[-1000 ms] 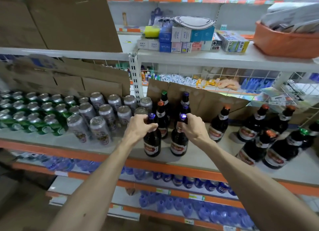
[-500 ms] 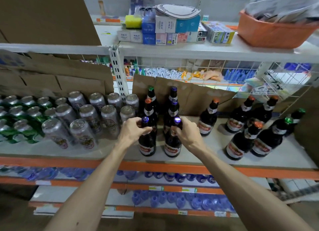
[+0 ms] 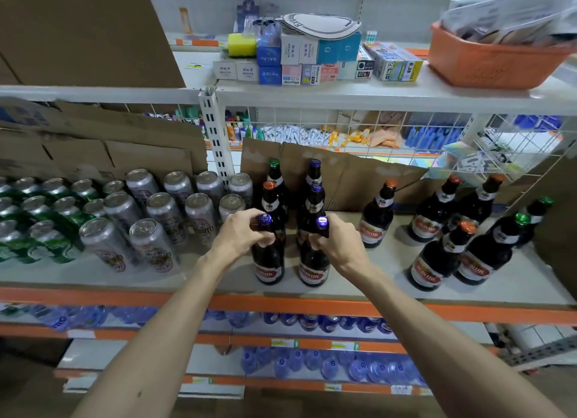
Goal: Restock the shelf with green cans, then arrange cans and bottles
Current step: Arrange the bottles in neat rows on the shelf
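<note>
Two dark bottles with purple caps stand side by side near the front edge of the middle shelf (image 3: 390, 292). My left hand (image 3: 240, 233) grips the neck of the left bottle (image 3: 268, 261). The right bottle (image 3: 313, 264) has my right hand (image 3: 338, 241) curled round its neck. Behind them stand two short rows of similar bottles (image 3: 313, 199). Silver cans (image 3: 156, 246) fill the shelf to the left, and green cans (image 3: 46, 227) stand at the far left. Several more dark bottles (image 3: 437, 261) stand loosely at the right.
Cardboard sheets (image 3: 343, 174) lean against the wire back behind the bottles and cans. The upper shelf holds small boxes (image 3: 299, 61) and an orange basket (image 3: 493, 61). Blue water bottles (image 3: 327, 361) lie on the lower shelves. A large cardboard box (image 3: 81, 30) stands top left.
Both hands keep their hold on the two purple-capped bottles, which stay near the shelf front. The view has shifted slightly left and down; nothing else has moved.
</note>
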